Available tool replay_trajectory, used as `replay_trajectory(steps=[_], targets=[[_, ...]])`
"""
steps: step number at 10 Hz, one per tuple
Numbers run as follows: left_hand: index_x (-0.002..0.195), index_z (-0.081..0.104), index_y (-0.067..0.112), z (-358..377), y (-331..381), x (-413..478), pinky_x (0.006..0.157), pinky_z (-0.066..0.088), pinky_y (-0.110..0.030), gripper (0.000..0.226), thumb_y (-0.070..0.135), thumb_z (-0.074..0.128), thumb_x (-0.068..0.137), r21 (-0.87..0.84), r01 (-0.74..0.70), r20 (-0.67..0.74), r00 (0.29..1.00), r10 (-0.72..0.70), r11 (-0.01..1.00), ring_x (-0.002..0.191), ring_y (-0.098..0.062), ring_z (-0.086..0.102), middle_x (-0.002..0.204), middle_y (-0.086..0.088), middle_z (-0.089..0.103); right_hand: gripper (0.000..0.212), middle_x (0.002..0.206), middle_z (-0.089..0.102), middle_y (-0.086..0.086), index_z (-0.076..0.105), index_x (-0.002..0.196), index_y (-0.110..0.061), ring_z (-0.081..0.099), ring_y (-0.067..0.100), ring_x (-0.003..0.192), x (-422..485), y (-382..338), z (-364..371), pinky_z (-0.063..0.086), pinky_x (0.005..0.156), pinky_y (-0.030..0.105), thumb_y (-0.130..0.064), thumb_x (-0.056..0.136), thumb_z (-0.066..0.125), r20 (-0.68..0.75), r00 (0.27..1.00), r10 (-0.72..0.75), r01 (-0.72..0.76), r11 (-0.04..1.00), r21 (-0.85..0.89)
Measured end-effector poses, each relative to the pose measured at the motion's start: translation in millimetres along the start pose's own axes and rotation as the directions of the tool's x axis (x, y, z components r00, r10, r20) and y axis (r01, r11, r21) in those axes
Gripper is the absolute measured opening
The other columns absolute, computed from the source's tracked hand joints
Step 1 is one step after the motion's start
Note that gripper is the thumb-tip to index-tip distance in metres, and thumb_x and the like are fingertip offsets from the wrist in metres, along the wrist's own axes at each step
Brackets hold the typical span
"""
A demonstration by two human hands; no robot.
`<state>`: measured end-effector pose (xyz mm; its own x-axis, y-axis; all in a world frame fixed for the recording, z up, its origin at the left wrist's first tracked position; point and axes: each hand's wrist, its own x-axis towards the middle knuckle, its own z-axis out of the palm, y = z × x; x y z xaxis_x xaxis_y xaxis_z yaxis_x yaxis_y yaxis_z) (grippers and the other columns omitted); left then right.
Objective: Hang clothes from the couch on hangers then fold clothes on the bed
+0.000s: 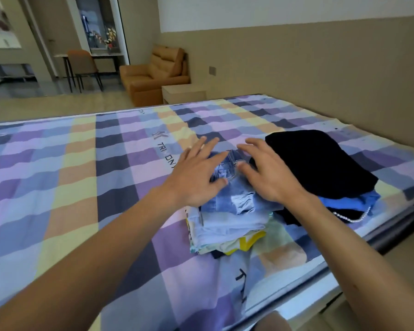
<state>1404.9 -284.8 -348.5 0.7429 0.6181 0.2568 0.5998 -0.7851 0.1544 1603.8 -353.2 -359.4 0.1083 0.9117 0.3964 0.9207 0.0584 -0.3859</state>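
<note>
Soft, even light fills the room, with a pale washed-out sheen along the near edge of the bed [294,280] (the light seems to come from the right). Shadows are faint. Wide-angle bending bows the bed's edges; the left hand [196,177] and right hand [273,177] look slightly smeared, the background soft

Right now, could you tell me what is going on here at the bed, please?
A person is sorting clothes on the bed. The left hand and the right hand are spread open over a folded pair of jeans, which tops a stack of folded clothes. Neither hand has a grip on anything. Beside the stack, a black garment lies loosely heaped on a blue garment.
</note>
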Motion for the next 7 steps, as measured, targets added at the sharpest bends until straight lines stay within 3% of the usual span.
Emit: replay_trajectory(steps=[1,2,3,4,5,6,7], targets=[[0.162,0.012,0.026,12,-10,10,0.126,0.001,-0.043,0.077,0.063,0.037,0.100,-0.040,0.024,0.155,0.988,-0.018,0.999,0.156,-0.014,-0.010,0.170,0.005,-0.002,0.066,0.168,0.017,-0.001,0.031,0.159,-0.023,0.013,0.014,0.155,2,1,14,0.015,0.126,0.036,-0.054,0.102,0.045,0.231,0.973,0.009,-0.024,0.998,0.062],[0.162,0.014,0.023,53,-22,-10,0.127,0.005,-0.037,0.099,0.084,0.027,0.085,-0.168,0.127,0.157,0.982,-0.101,0.978,0.156,-0.011,-0.002,0.170,0.006,0.005,0.070,0.169,0.003,-0.014,0.018,0.161,-0.034,0.001,0.005,0.155,-21,15,55,0.010,0.127,0.038,-0.062,0.100,0.036,0.313,0.949,0.046,-0.092,0.987,0.132],[0.162,0.015,0.024,89,-25,-33,0.126,0.011,-0.032,0.103,0.084,0.030,0.080,-0.344,0.149,0.056,0.989,-0.138,0.927,0.154,-0.006,0.005,0.168,0.011,0.008,0.071,0.168,-0.001,-0.021,0.015,0.161,-0.039,-0.003,0.001,0.154,-37,21,81,0.008,0.126,0.032,-0.067,0.098,0.033,0.267,0.962,0.063,-0.104,0.984,0.145],[0.161,0.016,0.026,92,-27,-31,0.122,0.011,-0.024,0.101,0.082,0.034,0.079,-0.404,0.173,0.034,0.984,-0.175,0.898,0.153,-0.004,0.007,0.167,0.013,0.011,0.080,0.167,0.001,-0.025,0.016,0.159,-0.043,-0.001,0.000,0.154,-33,18,81,0.013,0.124,0.033,-0.080,0.089,0.024,0.241,0.968,0.071,-0.108,0.984,0.143],[0.161,0.019,0.025,83,-25,-27,0.125,0.016,-0.032,0.103,0.083,0.035,0.077,-0.416,0.182,0.057,0.983,-0.174,0.891,0.153,-0.005,0.008,0.167,0.013,0.013,0.088,0.166,0.002,-0.026,0.017,0.159,-0.043,-0.002,-0.002,0.153,-32,17,76,0.016,0.125,0.037,-0.086,0.082,0.018,0.244,0.966,0.082,-0.123,0.979,0.161],[0.160,0.025,0.024,71,-22,-22,0.125,0.016,-0.033,0.106,0.083,0.041,0.073,-0.437,0.203,0.111,0.979,-0.171,0.876,0.153,-0.007,0.011,0.166,0.012,0.017,0.084,0.168,0.005,-0.021,0.021,0.159,-0.040,0.001,0.000,0.154,-29,16,69,0.009,0.127,0.041,-0.083,0.087,0.026,0.261,0.963,0.068,-0.117,0.977,0.178],[0.151,0.042,0.023,37,-17,-9,0.118,0.031,-0.032,0.093,0.078,0.053,0.076,-0.472,0.196,0.089,0.981,-0.175,0.859,0.144,-0.014,0.037,0.155,0.005,0.040,0.067,0.165,0.026,-0.010,0.034,0.157,-0.031,0.019,0.005,0.152,-13,5,42,0.012,0.126,0.038,-0.056,0.097,0.052,0.183,0.980,0.072,-0.119,0.959,0.259]])
